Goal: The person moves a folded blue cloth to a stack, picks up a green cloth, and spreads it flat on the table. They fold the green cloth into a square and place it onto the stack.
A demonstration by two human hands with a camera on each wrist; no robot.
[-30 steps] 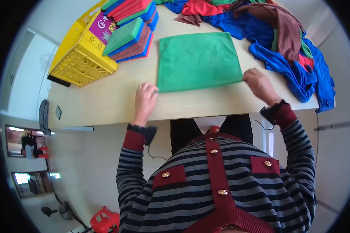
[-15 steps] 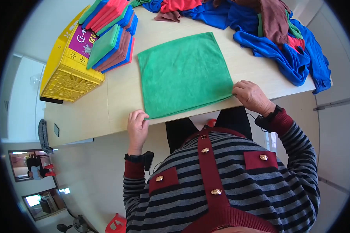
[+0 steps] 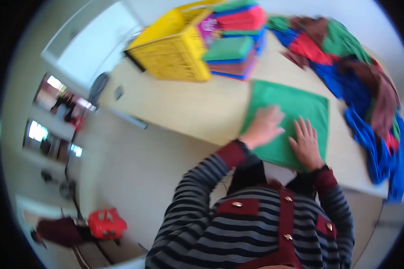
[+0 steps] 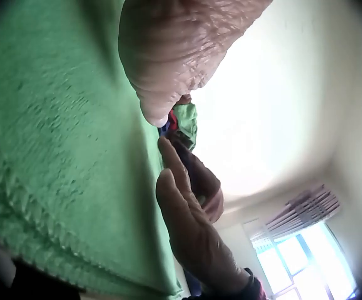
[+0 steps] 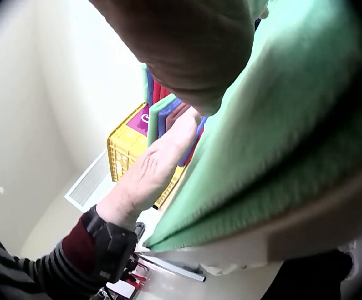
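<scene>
At near edge of pale wooden table [image 3: 202, 103]: square green microfibre cloth [image 3: 300, 105], flat.
Left hand [image 3: 265, 127]: corner pinch released; fingers now spread, pressing cloth.
Right hand [image 3: 306, 143]: likewise, palm down.
Reading: probably smoothing.

Yellow crate [image 3: 175, 58] w/ folded cloth stack [image 3: 229, 48] beside, loose cloth pile [image 3: 359, 85] at rt, red stool [image 3: 105, 223] on floor

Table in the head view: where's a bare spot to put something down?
The widest bare patch of table lies between the yellow crate and the near edge, left of the green cloth. A narrower strip runs between that cloth and the loose cloth pile. The far side is crowded with the folded stack.
</scene>
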